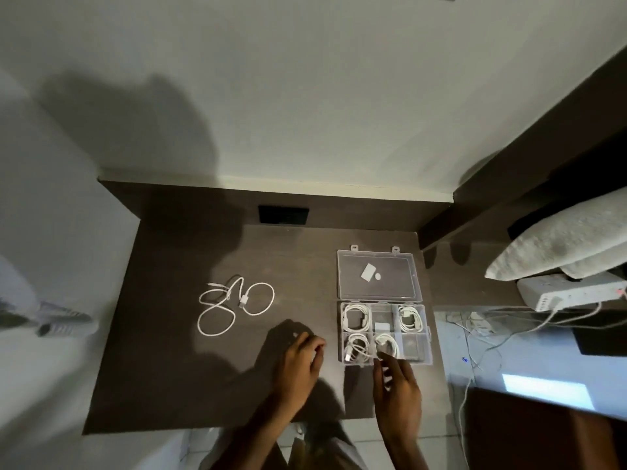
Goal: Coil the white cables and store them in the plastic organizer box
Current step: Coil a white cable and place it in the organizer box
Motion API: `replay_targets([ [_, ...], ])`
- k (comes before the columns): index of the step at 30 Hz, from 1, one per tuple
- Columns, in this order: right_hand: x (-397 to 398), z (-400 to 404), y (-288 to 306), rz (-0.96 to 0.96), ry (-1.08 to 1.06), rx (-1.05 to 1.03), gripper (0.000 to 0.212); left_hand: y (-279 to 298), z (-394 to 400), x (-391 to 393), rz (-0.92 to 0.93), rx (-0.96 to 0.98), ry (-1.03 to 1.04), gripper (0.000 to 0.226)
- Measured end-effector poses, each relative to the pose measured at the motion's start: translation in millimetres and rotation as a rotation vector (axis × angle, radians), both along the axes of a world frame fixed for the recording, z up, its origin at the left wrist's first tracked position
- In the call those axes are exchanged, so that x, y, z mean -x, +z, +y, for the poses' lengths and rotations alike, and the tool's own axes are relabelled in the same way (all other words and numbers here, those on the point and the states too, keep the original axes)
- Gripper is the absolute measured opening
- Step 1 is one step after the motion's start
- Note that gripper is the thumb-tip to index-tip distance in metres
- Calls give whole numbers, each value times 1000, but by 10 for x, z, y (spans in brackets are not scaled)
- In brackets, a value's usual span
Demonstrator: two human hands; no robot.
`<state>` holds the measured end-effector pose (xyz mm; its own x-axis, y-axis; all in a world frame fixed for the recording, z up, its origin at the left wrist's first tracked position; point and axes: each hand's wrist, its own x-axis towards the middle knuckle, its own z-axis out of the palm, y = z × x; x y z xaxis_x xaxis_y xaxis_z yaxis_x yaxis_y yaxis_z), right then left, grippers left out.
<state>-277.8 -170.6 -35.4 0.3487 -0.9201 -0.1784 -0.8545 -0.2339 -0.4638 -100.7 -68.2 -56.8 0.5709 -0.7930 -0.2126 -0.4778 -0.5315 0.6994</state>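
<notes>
The clear plastic organizer box [428, 334] lies open at the right of the dark desk, its lid [378, 259] folded back. Coiled white cables sit in several compartments: top left [355, 316], top right [410, 318], bottom left [356, 346] and bottom middle [387, 343]. Two loose white cables [234, 301] lie tangled on the desk to the left. My right hand [397, 385] hovers at the box's front edge, fingertips by the bottom middle coil, holding nothing. My left hand [302, 357] rests on the desk left of the box, fingers curled and empty.
The desk [169, 368] ends at a wall behind, with a black socket plate [283, 214] at its back. A white power strip [570, 293] with trailing wires and a folded towel [563, 242] lie to the right. A small white card [368, 271] rests in the lid.
</notes>
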Motion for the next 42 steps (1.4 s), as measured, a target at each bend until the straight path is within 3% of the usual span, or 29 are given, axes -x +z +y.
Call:
replay_targets([
  [4,24,-48,-46,-63,72,-44,32,-26,-376,142,52,3,-68,34],
  [9,67,-82,-229,86,264,-72,22,-73,-598,301,29,-100,-97,28],
  [11,80,-98,-272,156,256,-71,20,-121,-620,377,9,-167,-120,19],
  [19,-62,-179,-273,216,220,-104,12,-23,-754,534,-181,-373,-87,22],
  [22,8,-180,-300,234,353,-35,19,31,-859,578,-287,-423,-71,21],
  [26,82,-194,-357,316,503,-22,46,6,-888,618,-337,-440,-59,22],
  [34,-78,-328,-294,300,470,-172,40,-25,-1001,626,-326,-528,-58,44],
  [37,-71,-407,-264,235,444,-187,31,19,-1108,625,-287,-561,-14,42],
  [42,-32,-374,-214,216,437,-188,33,0,-1021,639,-141,-446,75,29],
])
